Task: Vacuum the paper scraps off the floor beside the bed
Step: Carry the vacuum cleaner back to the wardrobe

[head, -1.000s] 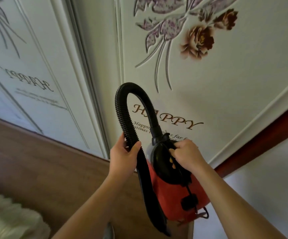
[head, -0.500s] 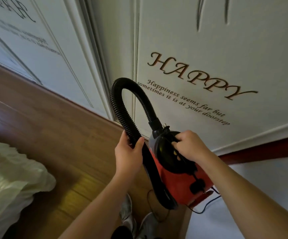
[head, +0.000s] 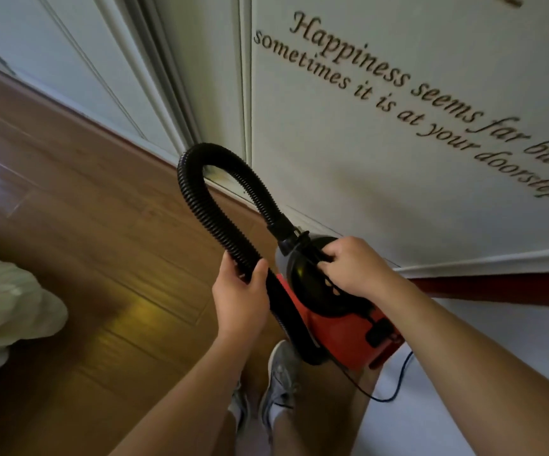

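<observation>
head view: person holds a small red vacuum (head: pixel 342 330) up in front of them, off the wood floor (head: pixel 85 241), roughly above their grey shoes (head: pixel 281 373). right hand (head: pixel 352 268) is curled round the black handle (head: pixel 309 250) on top of the vacuum. left hand (head: pixel 240 297) grips the black ribbed hose (head: pixel 197 205) low down, thumb across it, just beside the red body. hose rises from the vacuum's front, loops over and drops back into the left hand; below the hand it runs alongside the body. its far end is hidden, can't tell where it stops. thin dark cord (head: pixel 394 390) hangs from the vacuum over a pale surface (head: pixel 496 373) at lower right. white wardrobe door (head: pixel 398 192) with brown script lettering stands behind. pale rumpled bedding (head: pixel 3 307) sits at the left edge, well apart from the vacuum.
</observation>
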Demonstrator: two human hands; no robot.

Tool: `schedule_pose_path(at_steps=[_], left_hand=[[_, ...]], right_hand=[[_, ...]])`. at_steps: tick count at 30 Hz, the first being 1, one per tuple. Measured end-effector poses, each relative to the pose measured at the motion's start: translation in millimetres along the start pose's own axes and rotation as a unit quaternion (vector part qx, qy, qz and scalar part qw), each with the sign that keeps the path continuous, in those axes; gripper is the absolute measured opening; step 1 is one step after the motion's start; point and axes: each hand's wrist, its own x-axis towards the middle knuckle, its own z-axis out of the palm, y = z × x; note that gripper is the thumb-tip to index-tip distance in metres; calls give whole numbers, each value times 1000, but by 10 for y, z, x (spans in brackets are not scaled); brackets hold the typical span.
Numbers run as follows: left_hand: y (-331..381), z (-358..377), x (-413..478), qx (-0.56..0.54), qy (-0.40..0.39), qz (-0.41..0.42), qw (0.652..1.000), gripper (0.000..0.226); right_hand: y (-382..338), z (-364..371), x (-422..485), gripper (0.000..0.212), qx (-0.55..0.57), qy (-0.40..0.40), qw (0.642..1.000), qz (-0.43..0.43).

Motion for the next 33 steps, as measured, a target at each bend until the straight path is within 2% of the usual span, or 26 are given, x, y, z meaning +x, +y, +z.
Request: schedule_pose_path(at_steps=[9, 15, 26, 30, 33], left_hand=[[-907, 557, 314, -9, 28, -42, 999, 15], [-1341, 778, 475, -14, 47, -62, 997, 12], [-1933, 969, 755, 1, 68, -78, 995, 17], [-2107, 1024, 835, 30, 66, -77, 994, 17], [-2233, 1037, 876, 41, 64, -87, 993, 16]], right_hand=[[786, 527, 866, 32, -51, -26, 998, -19], [1170, 806, 1300, 20, -49, -52, 997, -13], [1587, 1236, 1771, 10, -50, -70, 996, -4], [1690, 1360, 1873, 10, -46, -73, 996, 0], [1759, 1451, 1962, 19, -44, -75, 996, 7]])
